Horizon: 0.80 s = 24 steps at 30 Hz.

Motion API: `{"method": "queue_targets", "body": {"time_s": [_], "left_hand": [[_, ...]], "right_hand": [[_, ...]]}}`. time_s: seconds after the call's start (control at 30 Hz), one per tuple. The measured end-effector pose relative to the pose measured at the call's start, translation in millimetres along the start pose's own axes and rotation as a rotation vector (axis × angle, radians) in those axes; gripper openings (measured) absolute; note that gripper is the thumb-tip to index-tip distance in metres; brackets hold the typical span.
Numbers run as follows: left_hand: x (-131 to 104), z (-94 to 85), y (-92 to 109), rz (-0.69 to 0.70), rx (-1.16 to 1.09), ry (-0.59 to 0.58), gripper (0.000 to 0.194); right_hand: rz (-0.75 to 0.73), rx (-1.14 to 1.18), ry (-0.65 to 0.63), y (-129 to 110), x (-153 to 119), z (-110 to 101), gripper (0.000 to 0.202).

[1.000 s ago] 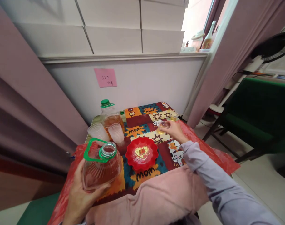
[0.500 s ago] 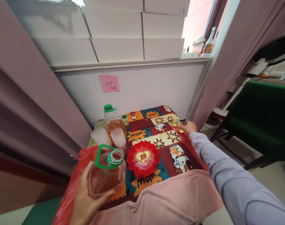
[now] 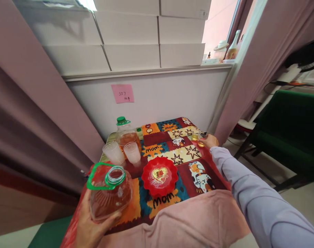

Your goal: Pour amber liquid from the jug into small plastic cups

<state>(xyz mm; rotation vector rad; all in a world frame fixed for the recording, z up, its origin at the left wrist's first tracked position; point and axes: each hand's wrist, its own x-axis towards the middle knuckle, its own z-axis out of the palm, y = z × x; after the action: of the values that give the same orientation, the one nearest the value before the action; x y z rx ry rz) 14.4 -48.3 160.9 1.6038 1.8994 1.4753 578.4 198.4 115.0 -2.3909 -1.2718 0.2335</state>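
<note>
My left hand is wrapped round the lower side of an uncapped clear jug with a green handle and brownish liquid in it. At the far right of the table my right hand holds a small clear cup with a little yellow liquid, its fingers closed on the cup's side. Beside that cup stands a similar one. A red scalloped dish sits on the patterned cloth. Behind the open jug are two stacks of clear cups, left and right.
A second jug with a green cap stands at the back left, near a loose green cap. Pink cloth covers the front edge. A green chair and curtains flank the table.
The open jug has moved left with my left hand and now looks more upright, its handle swung left. My right hand stays at the small cup. The whole view has shifted slightly.
</note>
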Motion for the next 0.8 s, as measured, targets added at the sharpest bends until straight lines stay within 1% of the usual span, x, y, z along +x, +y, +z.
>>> {"method": "queue_targets", "body": {"time_s": [0.1, 0.13, 0.17, 0.2, 0.23, 0.3, 0.33, 0.37, 0.4, 0.47, 0.53, 0.6, 0.67, 0.7, 0.8], "left_hand": [[-1, -4.1, 3, -0.041, -0.060, -0.019, 0.129], [-1, -5.4, 4, -0.043, -0.066, -0.030, 0.128], [-2, -6.4, 3, -0.043, -0.070, -0.044, 0.127], [-3, -7.1, 2, -0.043, -0.073, -0.054, 0.126], [-4, -7.6, 1, -0.043, -0.077, -0.063, 0.125], [-5, -7.3, -2, -0.047, -0.102, -0.073, 0.126], [-6, -6.6, -3, -0.048, -0.121, -0.076, 0.127], [-7, -5.8, -3, -0.047, -0.145, -0.078, 0.128], [-7, -4.9, -2, -0.045, -0.168, -0.082, 0.129], [-8, -3.3, 0, -0.037, -0.209, -0.089, 0.132], [-9, -2.6, 2, -0.031, -0.242, -0.104, 0.132], [-10, -2.8, 3, -0.027, -0.268, -0.128, 0.130], [-12, -3.5, 2, -0.021, -0.284, -0.139, 0.128], [-13, -3.9, 0, -0.018, -0.289, -0.143, 0.129], [-15, -4.5, -5, -0.016, -0.298, -0.165, 0.131]], "right_hand": [[0.004, 0.007, 0.022, -8, -11, -5, 0.084], [-0.016, 0.023, 0.045, -15, -15, -7, 0.090], [-0.057, 0.053, 0.075, -24, -20, -9, 0.091], [-0.120, 0.101, 0.104, -36, -27, -11, 0.087], [-0.206, 0.164, 0.125, -51, -36, -13, 0.079], [-0.426, 0.322, 0.120, -86, -61, -18, 0.054], [-0.546, 0.399, 0.090, -106, -77, -20, 0.042], [-0.672, 0.474, 0.048, -126, -96, -22, 0.034], [-0.788, 0.535, 0.015, -146, -116, -23, 0.030], [-0.986, 0.584, -0.071, -185, -156, -23, 0.024], [-1.132, 0.523, -0.161, -219, -191, -20, 0.020], [-1.209, 0.333, -0.218, -247, -214, -15, 0.022], [-1.236, 0.140, -0.250, -268, -227, -9, 0.031], [-1.241, 0.074, -0.261, -276, -230, -6, 0.031], [-1.256, -0.004, -0.279, -291, -234, 0, 0.021]]}}
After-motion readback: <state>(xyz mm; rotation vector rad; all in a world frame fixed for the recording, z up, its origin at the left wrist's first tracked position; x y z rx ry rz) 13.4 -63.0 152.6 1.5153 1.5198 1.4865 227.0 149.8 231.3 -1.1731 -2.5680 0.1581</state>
